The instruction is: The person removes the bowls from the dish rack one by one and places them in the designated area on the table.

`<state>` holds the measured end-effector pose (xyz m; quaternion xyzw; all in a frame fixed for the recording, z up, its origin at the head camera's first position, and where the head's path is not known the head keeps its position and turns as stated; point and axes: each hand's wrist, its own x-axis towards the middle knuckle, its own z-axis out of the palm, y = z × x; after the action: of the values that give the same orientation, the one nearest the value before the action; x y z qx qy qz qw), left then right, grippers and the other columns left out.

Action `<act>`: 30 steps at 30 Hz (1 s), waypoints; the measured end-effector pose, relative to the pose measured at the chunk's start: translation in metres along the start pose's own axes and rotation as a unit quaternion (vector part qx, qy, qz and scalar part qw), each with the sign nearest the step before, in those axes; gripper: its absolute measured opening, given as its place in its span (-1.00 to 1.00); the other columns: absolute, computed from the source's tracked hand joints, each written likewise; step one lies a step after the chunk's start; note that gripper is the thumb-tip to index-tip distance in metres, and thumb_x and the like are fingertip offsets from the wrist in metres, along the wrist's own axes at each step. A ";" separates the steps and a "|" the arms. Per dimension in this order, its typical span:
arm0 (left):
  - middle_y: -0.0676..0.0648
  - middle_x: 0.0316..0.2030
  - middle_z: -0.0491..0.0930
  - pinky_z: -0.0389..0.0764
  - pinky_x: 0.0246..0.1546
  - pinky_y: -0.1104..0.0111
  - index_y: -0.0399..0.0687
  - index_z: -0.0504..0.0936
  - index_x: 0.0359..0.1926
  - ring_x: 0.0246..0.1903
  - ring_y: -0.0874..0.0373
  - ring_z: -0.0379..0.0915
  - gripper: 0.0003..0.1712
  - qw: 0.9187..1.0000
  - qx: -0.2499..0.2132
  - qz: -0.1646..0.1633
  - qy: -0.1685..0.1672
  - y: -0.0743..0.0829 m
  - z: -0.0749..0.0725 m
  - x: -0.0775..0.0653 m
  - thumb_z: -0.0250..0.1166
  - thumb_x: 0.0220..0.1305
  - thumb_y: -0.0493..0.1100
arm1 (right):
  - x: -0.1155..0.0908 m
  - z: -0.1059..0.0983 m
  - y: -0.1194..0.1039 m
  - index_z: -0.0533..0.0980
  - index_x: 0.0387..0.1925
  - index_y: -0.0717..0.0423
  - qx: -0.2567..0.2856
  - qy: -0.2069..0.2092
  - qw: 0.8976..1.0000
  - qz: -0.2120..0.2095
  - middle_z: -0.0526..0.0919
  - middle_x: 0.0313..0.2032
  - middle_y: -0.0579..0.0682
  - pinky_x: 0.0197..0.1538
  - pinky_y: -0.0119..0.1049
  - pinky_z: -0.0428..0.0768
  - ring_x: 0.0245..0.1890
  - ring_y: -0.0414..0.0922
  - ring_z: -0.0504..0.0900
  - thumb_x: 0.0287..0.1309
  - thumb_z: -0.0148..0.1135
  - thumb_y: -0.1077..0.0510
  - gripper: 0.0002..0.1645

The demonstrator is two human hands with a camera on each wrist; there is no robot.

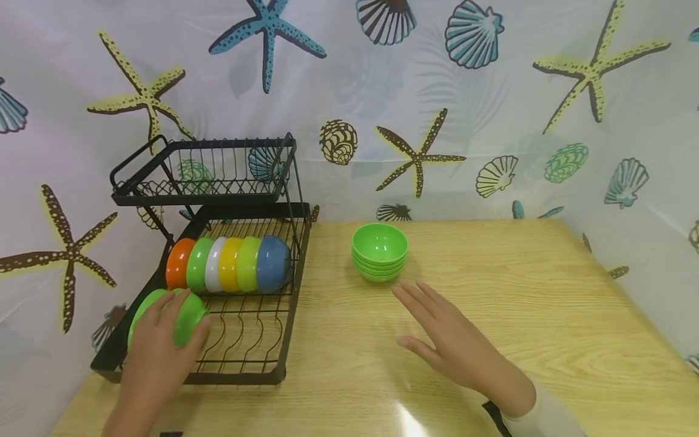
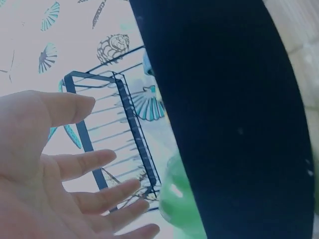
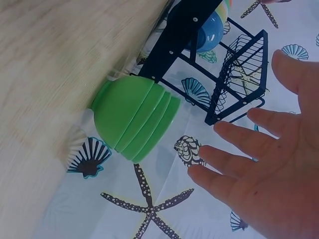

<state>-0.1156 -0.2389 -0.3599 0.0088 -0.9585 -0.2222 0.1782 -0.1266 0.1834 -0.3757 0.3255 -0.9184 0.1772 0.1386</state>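
My left hand (image 1: 158, 343) is over the front left of the black dish rack (image 1: 281, 364), fingers spread. It overlaps a green bowl (image 1: 189, 318) standing on edge there, which it partly hides. In the left wrist view the fingers are extended with nothing between them, and a green bowl (image 2: 177, 199) shows past the rack's dark side wall. My right hand (image 1: 455, 340) hovers over the table with straight fingers, in front and to the right of a stack of several green bowls (image 1: 379, 252). The right wrist view shows that palm (image 3: 279, 174) bare and apart from the stacked bowls (image 3: 129, 117).
Behind the left hand, a row of bowls on edge fills the rack's lower tier, from an orange one (image 1: 179, 264) to a blue one (image 1: 274, 264). An upper basket (image 1: 202, 197) overhangs the back. A patterned curtain (image 1: 349, 73) encloses the wooden table (image 1: 519, 273).
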 end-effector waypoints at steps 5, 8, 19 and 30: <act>-0.52 0.26 0.17 0.28 -0.10 -0.48 -0.25 0.23 0.37 0.17 -0.55 0.10 -0.24 0.999 0.029 -0.044 -0.008 -0.011 0.000 -0.002 0.20 0.31 0.08 | -0.005 0.000 -0.002 0.10 0.46 0.04 -0.002 0.001 1.000 0.000 0.24 0.39 0.09 0.32 0.19 0.26 0.39 0.21 0.15 0.28 0.15 -0.13 -0.16; -0.54 0.26 0.16 0.27 -0.10 -0.49 -0.26 0.21 0.38 0.16 -0.56 0.11 -0.22 0.998 0.031 -0.062 -0.010 -0.016 0.001 -0.003 0.19 0.31 0.08 | -0.007 0.001 -0.003 0.08 0.47 -0.01 -0.001 0.002 1.000 0.001 0.25 0.39 0.08 0.32 0.18 0.27 0.40 0.19 0.14 0.28 0.16 -0.13 -0.16; -0.57 0.17 0.23 0.38 -0.20 -0.39 -0.36 0.24 0.34 0.04 -0.51 0.23 -0.24 0.996 0.023 -0.085 -0.002 -0.022 0.002 -0.001 0.20 0.30 0.03 | -0.016 0.001 -0.006 0.11 0.46 -0.04 -0.004 0.000 1.000 0.001 0.27 0.38 0.08 0.32 0.13 0.27 0.39 0.16 0.17 0.25 0.19 -0.13 -0.16; -0.60 0.15 0.30 0.41 -0.11 -0.36 -0.47 0.15 0.35 0.03 -0.53 0.31 -0.21 0.990 0.005 -0.125 -0.062 -0.030 -0.005 0.003 0.07 0.39 0.07 | -0.020 -0.003 -0.008 0.12 0.45 -0.04 -0.008 0.009 1.000 -0.007 0.29 0.37 0.07 0.30 0.15 0.29 0.36 0.18 0.21 0.25 0.20 -0.12 -0.16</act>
<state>-0.1189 -0.2681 -0.3678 0.1155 -0.9602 -0.2380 0.0898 -0.1058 0.1896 -0.3786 0.3293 -0.9161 0.1716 0.1512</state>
